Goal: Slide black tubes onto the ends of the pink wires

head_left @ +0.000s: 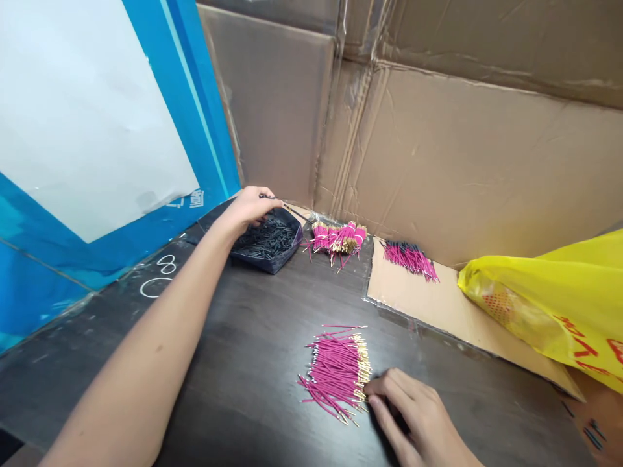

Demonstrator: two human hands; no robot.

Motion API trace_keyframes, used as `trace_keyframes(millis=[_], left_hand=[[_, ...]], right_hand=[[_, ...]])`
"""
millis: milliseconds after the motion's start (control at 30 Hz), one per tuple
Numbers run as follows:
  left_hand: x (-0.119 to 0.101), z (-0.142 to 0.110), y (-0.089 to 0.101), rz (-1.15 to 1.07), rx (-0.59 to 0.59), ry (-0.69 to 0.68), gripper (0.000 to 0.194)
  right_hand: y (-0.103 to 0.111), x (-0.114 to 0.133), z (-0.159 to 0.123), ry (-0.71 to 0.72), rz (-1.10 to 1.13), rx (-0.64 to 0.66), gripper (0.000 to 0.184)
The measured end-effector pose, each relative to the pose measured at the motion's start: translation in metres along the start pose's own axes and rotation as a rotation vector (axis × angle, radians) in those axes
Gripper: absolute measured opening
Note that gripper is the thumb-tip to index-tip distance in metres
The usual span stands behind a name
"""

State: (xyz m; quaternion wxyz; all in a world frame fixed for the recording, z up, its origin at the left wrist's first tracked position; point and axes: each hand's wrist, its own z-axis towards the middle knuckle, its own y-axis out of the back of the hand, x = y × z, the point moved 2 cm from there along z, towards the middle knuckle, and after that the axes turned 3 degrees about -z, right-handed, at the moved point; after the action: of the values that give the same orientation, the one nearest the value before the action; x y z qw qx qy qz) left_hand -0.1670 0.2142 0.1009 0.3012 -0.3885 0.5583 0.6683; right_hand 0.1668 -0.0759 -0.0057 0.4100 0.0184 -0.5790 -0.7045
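Your left hand (249, 207) reaches over the dark tray (278, 263) at the back of the desk (238, 363). Fingers curled; a dark bit shows by the fingertips, but cannot tell whether you grip it. Tray contents: many short black pieces (267, 240), heaped loosely.

Your right hand (421, 415) is low at the near side, thumb and forefinger drawn close at the gold ends of the pink wires (335, 370). Cannot tell whether they are clamped on one. These wires lie on the desk in a rough row, gold ends toward your right hand, silvery ends opposite; several at the near edge splay at an angle.

Just right of the tray: tied pink bundles (341, 237) with gold ends. Farther right, on a cardboard sheet (438, 301), a second batch of pink wires with black ends (411, 261), near a yellow bag (540, 292).
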Motion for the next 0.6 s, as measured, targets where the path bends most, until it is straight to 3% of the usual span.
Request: trace_keyframes(millis=[167,433,600], left_hand=[[-0.004,-0.003,0.001,-0.304,-0.033,0.082,0.032],[-0.006,0.004,0.007,-0.692,0.122,0.109,0.01],[-0.006,0.006,0.012,-0.827,0.119,0.098,0.015]], right_hand=[[-0.001,0.0,0.0,-0.003,-0.001,0.016,0.013],[0.001,0.002,0.001,-0.007,-0.007,0.003,0.014],[0.002,0.002,0.001,-0.004,-0.003,0.001,0.015]])
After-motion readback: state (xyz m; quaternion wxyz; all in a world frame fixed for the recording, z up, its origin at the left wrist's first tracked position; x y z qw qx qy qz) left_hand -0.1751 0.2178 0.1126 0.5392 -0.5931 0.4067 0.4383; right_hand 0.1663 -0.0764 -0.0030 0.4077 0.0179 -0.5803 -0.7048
